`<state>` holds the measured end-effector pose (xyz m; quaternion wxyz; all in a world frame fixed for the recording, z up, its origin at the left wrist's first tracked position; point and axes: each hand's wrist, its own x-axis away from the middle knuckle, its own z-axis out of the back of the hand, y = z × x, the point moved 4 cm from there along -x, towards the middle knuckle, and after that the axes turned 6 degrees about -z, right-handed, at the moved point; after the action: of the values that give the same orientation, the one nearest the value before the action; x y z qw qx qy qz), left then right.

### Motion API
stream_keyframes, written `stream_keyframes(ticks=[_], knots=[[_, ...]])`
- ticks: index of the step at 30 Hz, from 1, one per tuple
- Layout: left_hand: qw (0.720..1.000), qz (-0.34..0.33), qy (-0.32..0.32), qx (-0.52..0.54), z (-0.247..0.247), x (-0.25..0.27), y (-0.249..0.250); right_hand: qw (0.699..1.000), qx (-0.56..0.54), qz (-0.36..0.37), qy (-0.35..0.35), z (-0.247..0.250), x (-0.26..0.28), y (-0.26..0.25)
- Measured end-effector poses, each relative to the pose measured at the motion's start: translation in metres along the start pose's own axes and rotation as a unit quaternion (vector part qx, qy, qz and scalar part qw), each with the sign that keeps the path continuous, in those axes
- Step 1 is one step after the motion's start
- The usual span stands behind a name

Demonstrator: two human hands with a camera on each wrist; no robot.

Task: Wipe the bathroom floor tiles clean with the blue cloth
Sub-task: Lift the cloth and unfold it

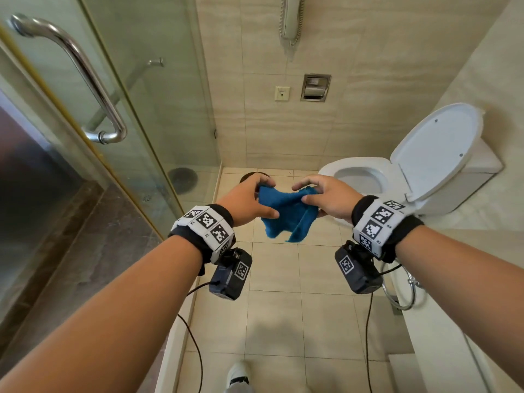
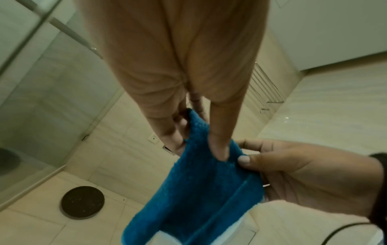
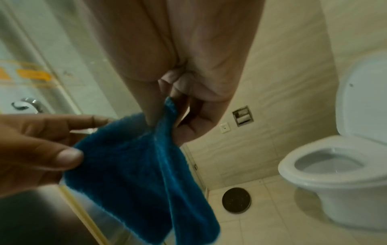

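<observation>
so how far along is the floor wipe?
Done: the blue cloth is picked up, pinched by the left hand and right hand and hanging in the air between them. In hand: it looks like they are spreading or refolding it. Left: all the wiping; the cloth is not touching the floor tiles, including those around the round dark drain cover and toilet.

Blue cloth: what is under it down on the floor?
The blue cloth hangs in the air, pinched by the left hand and right hand. Below lie beige floor tiles. The tiles directly behind the cloth are covered in the head view.
</observation>
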<state>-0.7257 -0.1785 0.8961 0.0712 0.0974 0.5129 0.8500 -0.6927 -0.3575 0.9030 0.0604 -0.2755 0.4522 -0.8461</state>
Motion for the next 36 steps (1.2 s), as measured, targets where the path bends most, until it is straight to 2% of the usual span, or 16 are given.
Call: stream_keyframes(ticks=[4,6,10,15,19,22,26,28,31,33,36], knots=[[0.999,-0.009,0.015,-0.041,-0.001,-0.002,-0.003,0.996,0.080,-0.012,0.048,0.000,-0.005,0.003],[0.997,-0.007,0.034,-0.064,0.000,-0.003,-0.003,0.998,0.041,-0.006,0.050,0.002,-0.006,0.004],[0.996,-0.011,0.051,-0.068,0.004,-0.003,0.000,0.997,-0.070,0.006,-0.025,0.004,-0.002,0.003],[0.999,0.009,0.041,-0.021,0.004,-0.007,0.001,0.996,-0.076,0.015,0.046,0.013,-0.004,0.005],[1.000,0.027,0.001,0.004,0.001,-0.010,0.003,0.996,-0.072,0.005,0.061,0.017,-0.006,0.008],[0.999,0.018,-0.019,-0.043,-0.002,-0.012,0.004,0.996,-0.063,0.004,0.062,0.020,-0.004,0.008],[0.994,0.015,0.027,-0.109,-0.004,-0.017,0.001,0.996,-0.058,-0.004,0.065,0.026,-0.003,0.011],[0.990,0.008,0.040,-0.135,-0.006,-0.021,0.002,0.997,-0.071,0.003,0.034,0.027,-0.001,0.013],[0.986,-0.003,0.050,-0.162,-0.010,-0.027,0.006,1.000,0.006,0.010,0.004,0.031,0.003,0.019],[0.987,0.001,0.042,-0.154,-0.016,-0.028,0.010,0.995,0.094,0.003,0.037,0.038,0.005,0.024],[0.986,0.013,0.020,-0.164,-0.028,-0.031,0.015,0.982,0.163,-0.001,0.091,0.049,0.009,0.032]])
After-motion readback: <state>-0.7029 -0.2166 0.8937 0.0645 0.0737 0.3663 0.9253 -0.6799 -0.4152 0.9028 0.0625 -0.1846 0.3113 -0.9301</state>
